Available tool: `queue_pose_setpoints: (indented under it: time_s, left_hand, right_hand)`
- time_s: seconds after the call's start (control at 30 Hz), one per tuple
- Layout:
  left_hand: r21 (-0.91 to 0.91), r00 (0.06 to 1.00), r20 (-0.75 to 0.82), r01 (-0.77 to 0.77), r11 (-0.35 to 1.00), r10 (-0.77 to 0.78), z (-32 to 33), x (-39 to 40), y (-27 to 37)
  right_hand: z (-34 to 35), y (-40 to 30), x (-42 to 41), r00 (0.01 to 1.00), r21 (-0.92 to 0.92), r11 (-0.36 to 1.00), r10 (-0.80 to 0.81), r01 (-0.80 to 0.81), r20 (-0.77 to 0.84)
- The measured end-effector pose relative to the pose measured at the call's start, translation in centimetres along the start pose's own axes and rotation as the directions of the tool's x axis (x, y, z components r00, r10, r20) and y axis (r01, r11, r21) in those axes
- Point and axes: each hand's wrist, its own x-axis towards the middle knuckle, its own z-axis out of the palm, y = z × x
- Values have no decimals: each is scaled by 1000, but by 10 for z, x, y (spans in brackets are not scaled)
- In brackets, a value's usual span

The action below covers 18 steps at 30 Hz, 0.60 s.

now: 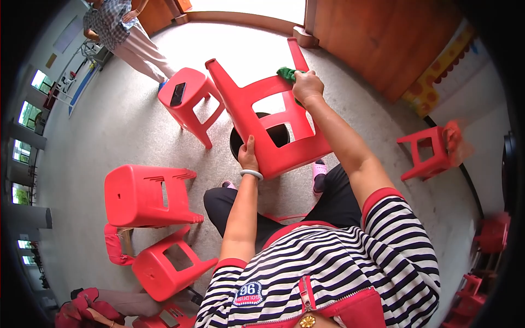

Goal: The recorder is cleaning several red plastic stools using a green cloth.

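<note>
A red plastic stool [246, 104] is tilted in front of me, its legs pointing away towards the bright doorway. My left hand [248, 156] grips its near left side, thumb up along the plastic. In my right hand [307, 87] is a bunched green cloth [287, 74], pressed against the edge of the stool near a far leg. Behind the stool's openings shows a black round basin or bucket [236, 143] on the floor, mostly hidden.
A red stool [192, 82] bearing a black phone [178, 94] stands ahead left. Stacked stools [139, 197] and another stool [158, 274] lie at left. One stool [430, 153] with an orange bag is at right. A person [123, 37] stands far left; another [90, 307] is lower left.
</note>
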Motion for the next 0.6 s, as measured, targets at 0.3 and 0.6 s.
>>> queue_pose_setpoints:
  time_s: [0.3,0.6]
  left_hand:
    - [-42,999,-34,-23,999,21,-11,-1,-5]
    - [-14,999,-31,-26,1000,25,1,-11,-1]
  right_hand:
    - [-3,-58,-31,974,73,973,-223,220,47]
    - [8,-38,-10,999,16,1000,-27,26,40]
